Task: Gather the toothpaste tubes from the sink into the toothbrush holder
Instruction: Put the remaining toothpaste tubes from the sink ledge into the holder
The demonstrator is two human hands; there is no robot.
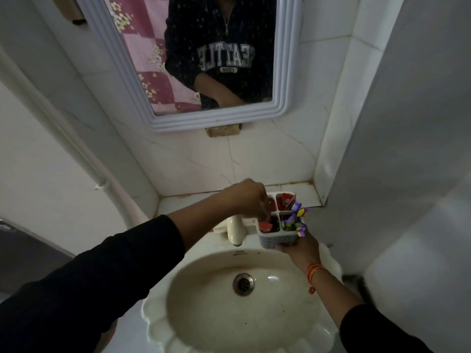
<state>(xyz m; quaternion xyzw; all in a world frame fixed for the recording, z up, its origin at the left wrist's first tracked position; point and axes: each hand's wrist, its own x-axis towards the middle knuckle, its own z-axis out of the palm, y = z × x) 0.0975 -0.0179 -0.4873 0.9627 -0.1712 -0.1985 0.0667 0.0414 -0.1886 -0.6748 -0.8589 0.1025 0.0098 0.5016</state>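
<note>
white four-compartment plastic toothbrush holder (275,239) is held above the far right rim of the cream scalloped ceramic sink (229,314), gripped from below by the right hand (299,247). left hand (248,200) reaches down over the holder's left side, fingers pinched on a red toothpaste tube (265,225) in the near-left compartment. another red tube (285,201) sits in the far-right compartment. purple toothbrushes (297,220) occupy the near-right compartment. basin shows only its metal drain (243,284).

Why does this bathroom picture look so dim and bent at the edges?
Head view: dim light, dark sleeves lose detail; wide-angle lens bows the mirror and walls; a small glint shows in the sink near the drain; hands and toothbrush holder look slightly soft.
</note>
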